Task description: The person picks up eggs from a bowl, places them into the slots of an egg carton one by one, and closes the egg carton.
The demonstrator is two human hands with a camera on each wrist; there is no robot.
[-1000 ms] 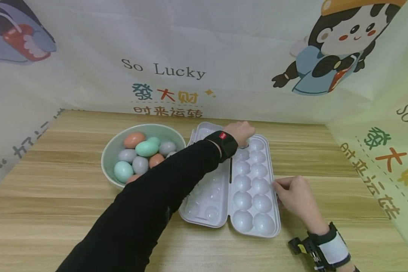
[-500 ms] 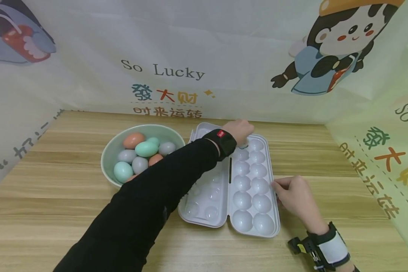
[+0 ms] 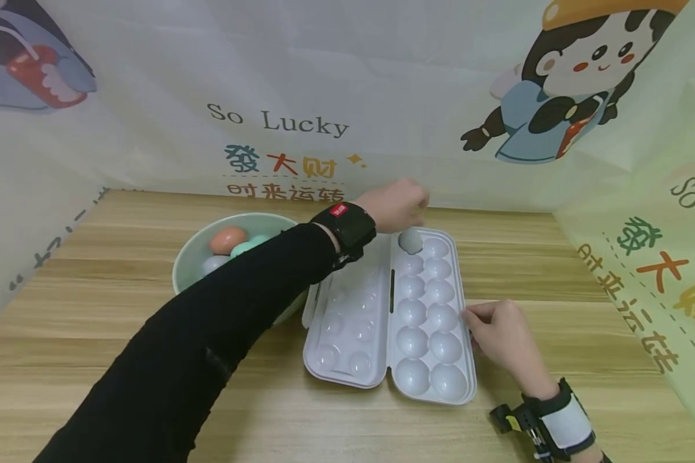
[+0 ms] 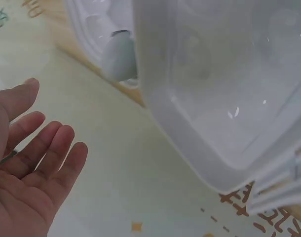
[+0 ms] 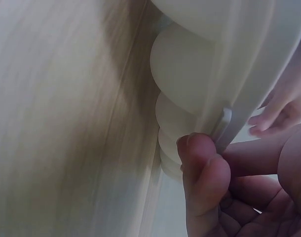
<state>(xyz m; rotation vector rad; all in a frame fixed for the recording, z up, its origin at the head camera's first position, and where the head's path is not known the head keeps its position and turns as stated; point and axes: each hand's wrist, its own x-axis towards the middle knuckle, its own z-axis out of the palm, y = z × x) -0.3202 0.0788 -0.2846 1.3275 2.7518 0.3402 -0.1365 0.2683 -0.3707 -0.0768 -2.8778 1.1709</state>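
Note:
A white plastic egg carton (image 3: pixel 389 379) lies spread open on the table, its lid to the left and its cupped half to the right. One pale grey-green egg (image 3: pixel 410 242) sits in the far left cup. My left hand (image 3: pixel 395 204) is just beyond that cup; in the left wrist view its fingers are spread and loosely bent around nothing, apart from the egg. With thumb and fingertips, my right hand (image 3: pixel 504 344) pinches the right rim of the carton, near a small tab seen in the right wrist view.
Left of the carton stands a pale green bowl (image 3: pixel 186 251) with several eggs, such as a brown egg (image 3: pixel 228 240), partly hidden by my left sleeve (image 3: pixel 208 341). A printed cloth backdrop (image 3: pixel 405 116) rises behind the wooden table (image 3: pixel 92 289).
My left hand has let go of the egg, which now shows in the far left cup, and has moved up and left. The right hand keeps its hold on the rim.

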